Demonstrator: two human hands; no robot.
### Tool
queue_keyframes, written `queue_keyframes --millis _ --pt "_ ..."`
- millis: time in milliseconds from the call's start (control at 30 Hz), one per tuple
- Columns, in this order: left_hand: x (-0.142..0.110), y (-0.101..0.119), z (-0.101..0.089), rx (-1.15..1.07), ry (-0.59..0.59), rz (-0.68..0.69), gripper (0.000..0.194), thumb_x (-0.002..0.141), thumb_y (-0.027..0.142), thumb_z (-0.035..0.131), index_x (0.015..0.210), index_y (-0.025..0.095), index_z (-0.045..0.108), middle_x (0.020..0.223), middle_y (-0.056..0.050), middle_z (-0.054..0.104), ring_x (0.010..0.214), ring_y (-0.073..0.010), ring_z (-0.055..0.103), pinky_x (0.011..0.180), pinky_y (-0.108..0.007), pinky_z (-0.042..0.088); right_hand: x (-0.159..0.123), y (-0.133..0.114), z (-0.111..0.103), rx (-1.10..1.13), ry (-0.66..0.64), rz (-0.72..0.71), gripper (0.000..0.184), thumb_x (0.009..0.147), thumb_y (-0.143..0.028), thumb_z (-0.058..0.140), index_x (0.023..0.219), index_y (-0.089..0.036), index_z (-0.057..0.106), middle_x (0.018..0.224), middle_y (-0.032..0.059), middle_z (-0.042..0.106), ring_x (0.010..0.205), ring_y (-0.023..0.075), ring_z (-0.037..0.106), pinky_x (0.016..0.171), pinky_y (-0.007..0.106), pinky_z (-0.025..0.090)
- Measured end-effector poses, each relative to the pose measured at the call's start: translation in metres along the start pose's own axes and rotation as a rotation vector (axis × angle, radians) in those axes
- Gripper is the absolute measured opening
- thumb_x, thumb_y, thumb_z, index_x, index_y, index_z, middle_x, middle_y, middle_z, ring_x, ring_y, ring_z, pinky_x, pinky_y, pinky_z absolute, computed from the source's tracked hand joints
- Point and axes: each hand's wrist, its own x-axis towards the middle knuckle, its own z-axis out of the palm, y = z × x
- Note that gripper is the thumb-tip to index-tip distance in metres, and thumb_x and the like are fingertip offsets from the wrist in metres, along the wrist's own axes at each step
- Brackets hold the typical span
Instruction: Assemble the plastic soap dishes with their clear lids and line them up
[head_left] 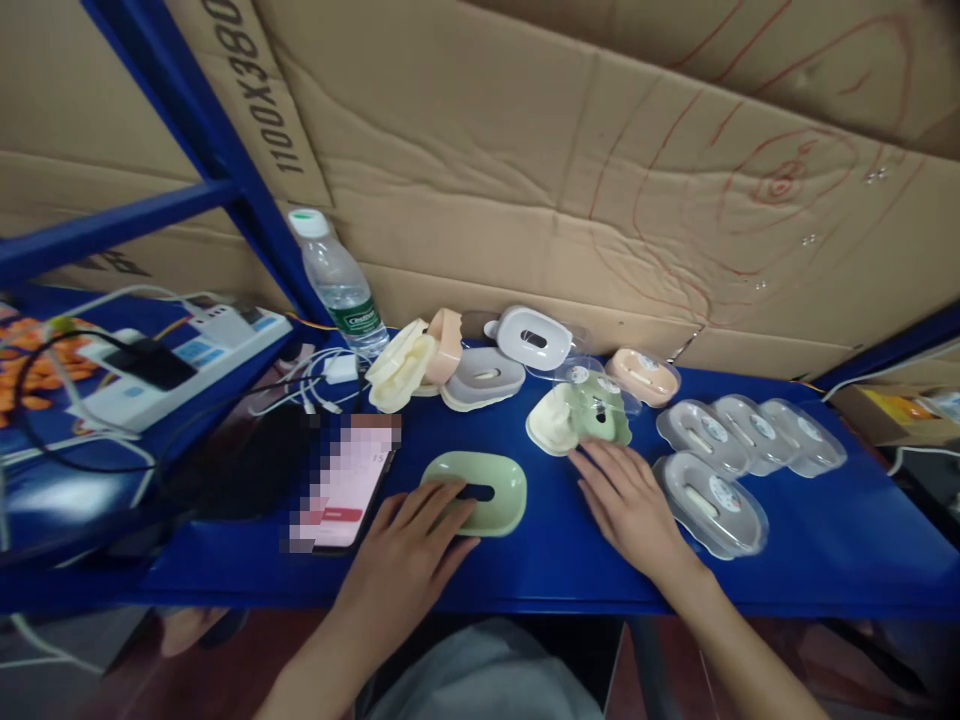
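Observation:
A pale green soap dish [506,500] with a dark oval slot lies on the blue table in front of me. My left hand [424,530] is at its left front side, fingers over the rim and thumb along the front edge. My right hand [619,490] reaches forward with fingers stretched out, holding nothing I can see. Its fingertips are close to a cream dish piece [551,420] and a green dish piece [604,405] with clear plastic about it. To its right sits a grey soap dish in a clear pack [712,505].
Several packed grey dishes [761,432] stand at right, a peach one [645,375] behind. Grey dishes [534,338] and cream pieces [401,368] are stacked at the back, near a water bottle [341,285]. A phone [345,485], cables and a power strip [187,360] lie left.

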Motion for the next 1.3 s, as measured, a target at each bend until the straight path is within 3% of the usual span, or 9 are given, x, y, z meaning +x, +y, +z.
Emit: queue_keyframes --millis 200,300,400,567,667,767,900,1133,1300 --pt "-0.028 -0.004 0.001 0.008 0.101 -0.108 0.028 0.109 0.029 0.056 0.134 0.023 0.067 0.129 -0.006 0.077 0.120 -0.0312 0.066 0.103 -0.047 0.052 0.018 -0.037 0.004 0.112 -0.162 0.013 0.051 0.110 -0.020 0.047 0.160 -0.011 0.048 0.158 0.0193 0.057 0.144 0.0344 0.057 0.121 0.060 0.045" --pt "-0.035 -0.003 -0.001 -0.039 0.146 -0.164 0.029 0.109 0.026 0.057 0.137 0.023 0.064 0.132 -0.007 0.075 0.120 -0.0294 0.066 0.106 -0.046 0.051 0.019 -0.050 -0.010 0.349 -0.223 -0.065 0.056 0.112 -0.027 0.048 0.166 -0.019 0.039 0.161 0.0128 0.056 0.147 0.0270 0.055 0.123 0.051 0.047" --pt "-0.033 -0.001 -0.004 -0.054 0.209 -0.203 0.030 0.108 0.022 0.058 0.138 0.021 0.063 0.130 -0.009 0.075 0.118 -0.0294 0.066 0.107 -0.047 0.050 0.015 -0.049 -0.018 0.520 -0.194 -0.125 0.063 0.112 -0.024 0.047 0.171 -0.029 0.028 0.170 0.0063 0.044 0.158 0.0213 0.042 0.128 0.045 0.043" --pt "-0.005 0.016 -0.003 -0.012 0.263 -0.185 0.027 0.105 0.023 0.064 0.132 0.021 0.067 0.127 -0.008 0.077 0.113 -0.0302 0.067 0.099 -0.045 0.052 0.003 -0.041 -0.003 0.499 -0.137 0.128 0.074 0.110 -0.031 0.054 0.174 -0.034 0.017 0.175 0.0097 0.034 0.162 0.0298 0.034 0.128 0.057 0.041" --pt "0.014 0.032 0.003 0.001 0.231 -0.136 0.019 0.104 0.026 0.066 0.122 0.021 0.071 0.122 -0.007 0.079 0.105 -0.0281 0.070 0.087 -0.042 0.053 -0.007 -0.050 0.004 0.583 -0.119 0.271 0.076 0.110 -0.033 0.052 0.174 -0.033 0.011 0.174 0.0125 0.035 0.157 0.0284 0.044 0.124 0.052 0.048" --pt "0.022 0.042 0.009 -0.003 0.145 -0.052 0.018 0.107 0.027 0.061 0.120 0.020 0.072 0.128 -0.008 0.077 0.106 -0.0265 0.073 0.085 -0.041 0.053 -0.015 -0.059 0.004 0.614 -0.061 0.342 0.071 0.110 -0.033 0.052 0.173 -0.034 0.018 0.174 0.0127 0.034 0.156 0.0278 0.045 0.122 0.048 0.051" --pt "0.017 0.041 0.012 0.006 0.106 -0.007 0.024 0.109 0.027 0.057 0.128 0.019 0.069 0.140 -0.012 0.072 0.114 -0.0282 0.073 0.090 -0.042 0.056 -0.014 -0.054 0.002 0.509 -0.060 0.244 0.064 0.108 -0.034 0.058 0.167 -0.039 0.036 0.176 0.0090 0.031 0.154 0.0307 0.047 0.121 0.051 0.051" --pt "0.004 0.023 0.013 -0.050 0.114 -0.167 0.032 0.104 0.026 0.065 0.135 0.023 0.065 0.160 -0.020 0.051 0.149 -0.0412 0.051 0.110 -0.058 0.056 0.017 -0.044 0.003 0.394 -0.093 0.183 0.050 0.112 -0.031 0.049 0.162 -0.032 0.049 0.174 0.0072 0.037 0.151 0.0293 0.052 0.121 0.050 0.050" --pt "0.005 0.014 0.017 -0.076 0.076 -0.211 0.032 0.105 0.029 0.063 0.136 0.021 0.065 0.162 -0.022 0.047 0.135 -0.0377 0.064 0.103 -0.053 0.062 0.032 -0.048 0.002 0.390 -0.207 0.197 0.050 0.114 -0.037 0.040 0.164 -0.030 0.046 0.175 0.0090 0.034 0.150 0.0323 0.053 0.118 0.054 0.052"
